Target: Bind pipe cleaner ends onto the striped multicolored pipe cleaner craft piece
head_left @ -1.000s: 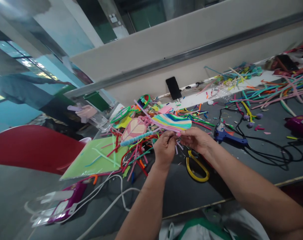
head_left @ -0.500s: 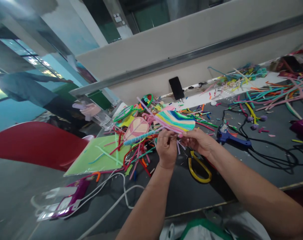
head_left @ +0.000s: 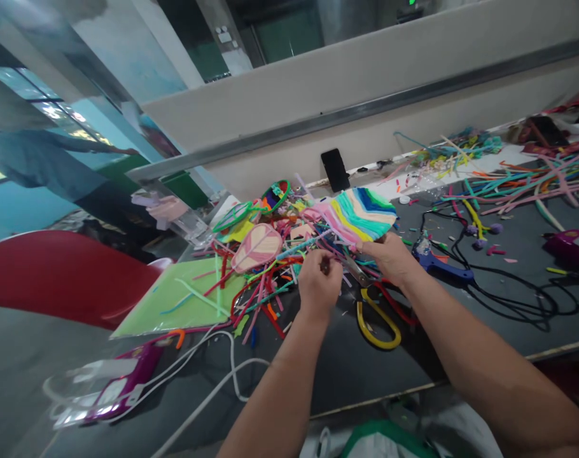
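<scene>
My right hand grips the lower edge of a fan-shaped panel of striped pipe cleaners in pink, yellow, teal, cream and blue, tilted above the table. My left hand is closed just left of it, apart from the panel. Its fingers are curled into a pinch, and what they hold, if anything, is too small to make out. Below the right hand lie scissors with yellow and red handles, blades partly under the panel. A pink leaf-shaped piece lies left of my hands among loose pipe cleaners.
A blue glue gun with black cable lies to the right. A phone leans on the back partition. Pipe cleaners pile at far right. A green sheet, purple device and red chair are left. A person stands beyond.
My hands have moved apart. The right hand has shifted right with the striped panel, which is turned and shows more of its face. The left hand stays near its place, separated from the panel.
</scene>
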Motion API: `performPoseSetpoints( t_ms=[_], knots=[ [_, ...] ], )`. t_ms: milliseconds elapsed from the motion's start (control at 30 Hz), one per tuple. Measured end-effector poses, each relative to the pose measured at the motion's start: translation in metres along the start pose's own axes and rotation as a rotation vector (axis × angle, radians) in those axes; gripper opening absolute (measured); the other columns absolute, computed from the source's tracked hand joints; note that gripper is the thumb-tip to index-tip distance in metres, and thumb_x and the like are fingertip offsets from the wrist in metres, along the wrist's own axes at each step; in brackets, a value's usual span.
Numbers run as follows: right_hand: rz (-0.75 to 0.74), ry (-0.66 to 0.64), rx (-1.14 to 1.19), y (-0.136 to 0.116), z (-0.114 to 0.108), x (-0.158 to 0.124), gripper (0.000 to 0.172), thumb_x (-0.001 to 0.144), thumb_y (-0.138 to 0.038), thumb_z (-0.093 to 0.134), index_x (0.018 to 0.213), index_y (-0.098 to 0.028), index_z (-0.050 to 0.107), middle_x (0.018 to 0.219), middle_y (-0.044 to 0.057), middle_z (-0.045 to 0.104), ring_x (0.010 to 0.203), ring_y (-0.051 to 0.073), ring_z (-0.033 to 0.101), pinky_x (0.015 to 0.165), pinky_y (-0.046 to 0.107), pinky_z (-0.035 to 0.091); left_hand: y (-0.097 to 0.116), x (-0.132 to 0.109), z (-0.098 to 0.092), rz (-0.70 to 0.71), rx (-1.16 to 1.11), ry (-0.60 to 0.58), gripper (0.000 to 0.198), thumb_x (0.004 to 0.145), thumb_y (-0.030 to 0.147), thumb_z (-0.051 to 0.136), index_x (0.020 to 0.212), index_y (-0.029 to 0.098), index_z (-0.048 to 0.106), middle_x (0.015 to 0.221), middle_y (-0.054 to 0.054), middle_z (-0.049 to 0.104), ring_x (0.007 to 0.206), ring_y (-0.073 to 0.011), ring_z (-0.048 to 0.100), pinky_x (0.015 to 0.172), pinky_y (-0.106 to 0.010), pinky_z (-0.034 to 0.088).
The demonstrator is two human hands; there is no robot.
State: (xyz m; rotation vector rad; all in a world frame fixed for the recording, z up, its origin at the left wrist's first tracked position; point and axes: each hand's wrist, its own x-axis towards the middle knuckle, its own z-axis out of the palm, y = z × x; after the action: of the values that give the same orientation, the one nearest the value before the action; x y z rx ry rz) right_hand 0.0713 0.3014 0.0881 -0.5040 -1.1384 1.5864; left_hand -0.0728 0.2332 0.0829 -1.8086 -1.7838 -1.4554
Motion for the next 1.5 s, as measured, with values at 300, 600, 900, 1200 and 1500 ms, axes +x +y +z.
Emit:
performPoseSetpoints(
  t_ms=[300, 600, 900, 1200, 1500],
  knots=[
    [0.073, -0.103, -0.146, -0.001, 0.004, -0.005, 0.039, 0.061, -0.021, 0.074, 0.1, -0.018, 0.07, 0.091, 0.002, 0.073, 0.087, 0.02, 0.066, 0.085, 0.034, 0.047, 0.004, 0.013, -0.023, 0.169, 0.372, -0.189, 0.023, 0.089, 0.028, 0.048, 0.1, 0.021, 0.068, 0.083, -0.008, 0.06, 0.082, -0.021, 0.056, 0.077, -0.033, 0.042],
    [0.134, -0.114, -0.21, -0.007, 0.01, -0.008, 0.035, 0.06, -0.019, 0.072, 0.094, -0.016, 0.07, 0.089, 0.003, 0.073, 0.083, 0.018, 0.065, 0.081, 0.033, 0.048, -0.006, 0.023, -0.03, 0.171, 0.183, -0.334, 0.012, 0.084, 0.022, 0.055, 0.082, 0.019, 0.066, 0.084, -0.006, 0.055, 0.085, -0.0202, 0.052, 0.078, -0.033, 0.041],
    [0.107, -0.061, -0.335, 0.005, 0.004, -0.002, 0.03, 0.061, -0.021, 0.07, 0.09, -0.016, 0.07, 0.083, 0.003, 0.072, 0.075, 0.017, 0.064, 0.076, 0.033, 0.048, 0.002, 0.02, -0.032, 0.112, 0.104, -0.272, 0.017, 0.091, 0.021, 0.043, 0.083, 0.017, 0.058, 0.08, -0.006, 0.06, 0.081, -0.0185, 0.054, 0.077, -0.032, 0.04],
    [0.103, -0.098, -0.279, -0.002, 0.007, -0.007, 0.037, 0.063, -0.022, 0.072, 0.099, -0.016, 0.069, 0.094, 0.004, 0.072, 0.083, 0.019, 0.065, 0.079, 0.032, 0.047, -0.008, 0.021, -0.029, 0.165, 0.12, -0.415, 0.01, 0.085, 0.016, 0.052, 0.083, 0.018, 0.062, 0.081, -0.006, 0.058, 0.086, -0.0201, 0.053, 0.08, -0.033, 0.041],
    [0.095, -0.1, -0.328, -0.001, 0.007, -0.005, 0.036, 0.063, -0.022, 0.07, 0.099, -0.015, 0.068, 0.096, 0.004, 0.072, 0.084, 0.018, 0.064, 0.082, 0.032, 0.047, 0.002, 0.019, -0.024, 0.008, -0.059, -0.326, 0.013, 0.087, 0.017, 0.045, 0.075, 0.019, 0.047, 0.072, -0.001, 0.05, 0.071, -0.0149, 0.047, 0.069, -0.029, 0.036]
  ],
)
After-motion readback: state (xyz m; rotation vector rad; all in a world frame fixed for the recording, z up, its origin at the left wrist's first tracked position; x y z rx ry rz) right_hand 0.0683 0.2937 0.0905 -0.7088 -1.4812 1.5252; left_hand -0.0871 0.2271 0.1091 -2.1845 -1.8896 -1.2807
